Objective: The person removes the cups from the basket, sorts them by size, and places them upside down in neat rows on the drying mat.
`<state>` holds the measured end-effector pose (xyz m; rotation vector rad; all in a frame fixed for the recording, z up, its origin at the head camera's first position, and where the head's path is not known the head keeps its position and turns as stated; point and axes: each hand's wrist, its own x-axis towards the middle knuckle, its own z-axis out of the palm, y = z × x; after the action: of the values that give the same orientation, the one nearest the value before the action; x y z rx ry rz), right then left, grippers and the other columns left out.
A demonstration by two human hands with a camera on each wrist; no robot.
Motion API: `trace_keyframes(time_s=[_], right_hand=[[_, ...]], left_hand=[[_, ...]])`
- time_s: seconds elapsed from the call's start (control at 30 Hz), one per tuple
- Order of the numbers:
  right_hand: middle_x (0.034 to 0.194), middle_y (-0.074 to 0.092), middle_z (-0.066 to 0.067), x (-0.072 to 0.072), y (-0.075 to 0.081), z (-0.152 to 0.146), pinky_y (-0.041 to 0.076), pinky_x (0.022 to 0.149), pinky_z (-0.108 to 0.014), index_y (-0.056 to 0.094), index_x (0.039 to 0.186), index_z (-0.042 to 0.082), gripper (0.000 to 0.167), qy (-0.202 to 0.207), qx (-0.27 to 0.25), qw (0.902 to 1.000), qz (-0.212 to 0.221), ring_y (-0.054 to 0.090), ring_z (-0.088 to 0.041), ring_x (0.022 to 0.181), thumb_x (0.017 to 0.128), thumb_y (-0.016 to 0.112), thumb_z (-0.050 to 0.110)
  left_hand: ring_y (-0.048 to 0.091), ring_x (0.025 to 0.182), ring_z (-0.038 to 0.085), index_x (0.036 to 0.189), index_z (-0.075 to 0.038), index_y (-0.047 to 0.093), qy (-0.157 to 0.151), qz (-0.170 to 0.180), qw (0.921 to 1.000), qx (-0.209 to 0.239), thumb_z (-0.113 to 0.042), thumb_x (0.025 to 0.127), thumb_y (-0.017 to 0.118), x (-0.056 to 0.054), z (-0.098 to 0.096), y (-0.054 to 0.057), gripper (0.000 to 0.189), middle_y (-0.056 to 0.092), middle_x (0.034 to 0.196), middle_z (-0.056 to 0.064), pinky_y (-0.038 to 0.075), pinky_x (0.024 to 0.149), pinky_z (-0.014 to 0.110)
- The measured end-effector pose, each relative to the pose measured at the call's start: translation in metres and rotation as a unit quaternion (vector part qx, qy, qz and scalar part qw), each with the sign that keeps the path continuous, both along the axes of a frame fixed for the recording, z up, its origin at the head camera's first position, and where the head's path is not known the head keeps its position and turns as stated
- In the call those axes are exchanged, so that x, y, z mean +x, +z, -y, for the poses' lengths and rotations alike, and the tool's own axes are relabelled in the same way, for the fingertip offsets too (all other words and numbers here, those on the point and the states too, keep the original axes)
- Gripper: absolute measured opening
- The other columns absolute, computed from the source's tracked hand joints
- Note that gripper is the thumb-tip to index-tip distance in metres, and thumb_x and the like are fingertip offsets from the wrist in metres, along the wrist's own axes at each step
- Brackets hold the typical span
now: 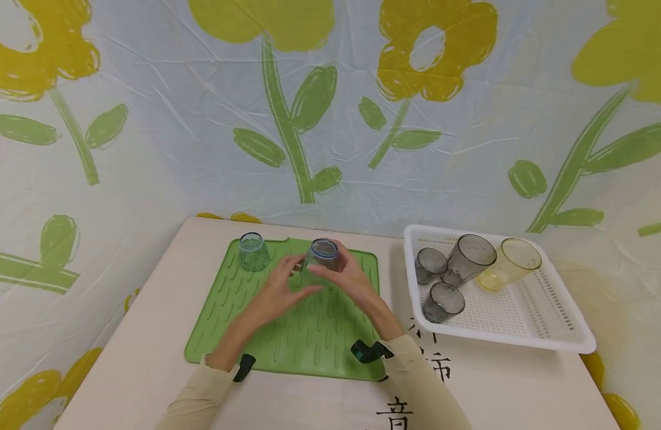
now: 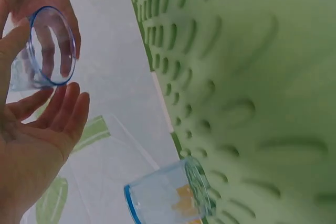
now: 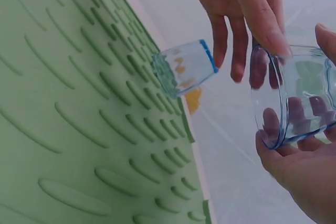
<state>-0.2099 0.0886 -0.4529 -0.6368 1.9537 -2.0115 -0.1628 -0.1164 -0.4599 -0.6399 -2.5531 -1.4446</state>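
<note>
My right hand holds a clear blue-tinted drinking glass above the green mat, its fingers around the glass, as the right wrist view shows. The left hand is at the glass's left side, fingers extended and thumb apart from them. In the left wrist view, the left hand's fingers lie just below the glass's blue rim; whether they touch it I cannot tell. A second blue-tinted glass stands upright at the mat's back left corner.
Right of the mat, a white perforated basket carries several glasses: grey ones, among them a tall grey glass, and a yellow glass. A flowered sheet hangs behind the pale table.
</note>
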Motion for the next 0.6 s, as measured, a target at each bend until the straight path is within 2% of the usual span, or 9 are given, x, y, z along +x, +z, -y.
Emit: trace_keyframes(time_s=[0.1, 0.27, 0.47, 0.6], right_hand=[[0.140, 0.057, -0.012, -0.003, 0.002, 0.003, 0.046, 0.105, -0.047, 0.046, 0.151, 0.018, 0.063, -0.005, 0.017, 0.9998, -0.013, 0.052, -0.035, 0.134, 0.095, 0.074, 0.010], [0.140, 0.056, -0.007, -0.008, 0.005, 0.007, 0.046, 0.105, -0.052, 0.043, 0.152, 0.017, 0.065, -0.015, 0.028, 0.9990, -0.032, 0.054, -0.025, 0.132, 0.095, 0.075, 0.011], [0.139, 0.056, -0.009, -0.014, 0.005, 0.017, 0.044, 0.108, -0.054, 0.045, 0.151, 0.017, 0.064, -0.027, 0.033, 0.9980, -0.048, 0.054, -0.024, 0.133, 0.095, 0.076, 0.012], [0.138, 0.056, -0.008, -0.018, 0.004, 0.024, 0.043, 0.109, -0.057, 0.044, 0.151, 0.016, 0.066, -0.045, 0.052, 0.9961, -0.056, 0.055, -0.024, 0.132, 0.094, 0.077, 0.015]], left_hand=[[0.058, 0.117, 0.041, 0.146, 0.004, 0.050, -0.001, -0.012, 0.9999, -0.006, -0.017, 0.093, 0.079, -0.002, 0.008, -0.002, 0.064, 0.056, 0.134, 0.022, 0.051, 0.098, 0.056], [0.059, 0.115, 0.044, 0.143, 0.007, 0.052, 0.015, -0.018, 0.9993, -0.031, -0.013, 0.098, 0.072, -0.004, 0.026, -0.008, 0.053, 0.058, 0.131, 0.026, 0.051, 0.097, 0.058], [0.062, 0.108, 0.043, 0.138, 0.008, 0.056, 0.037, -0.037, 0.9975, -0.047, -0.003, 0.097, 0.070, -0.006, 0.047, -0.018, 0.044, 0.062, 0.121, 0.024, 0.054, 0.092, 0.056], [0.063, 0.105, 0.043, 0.135, 0.009, 0.058, 0.051, -0.041, 0.9962, -0.057, -0.002, 0.098, 0.069, -0.004, 0.060, -0.021, 0.040, 0.062, 0.118, 0.024, 0.055, 0.089, 0.055]])
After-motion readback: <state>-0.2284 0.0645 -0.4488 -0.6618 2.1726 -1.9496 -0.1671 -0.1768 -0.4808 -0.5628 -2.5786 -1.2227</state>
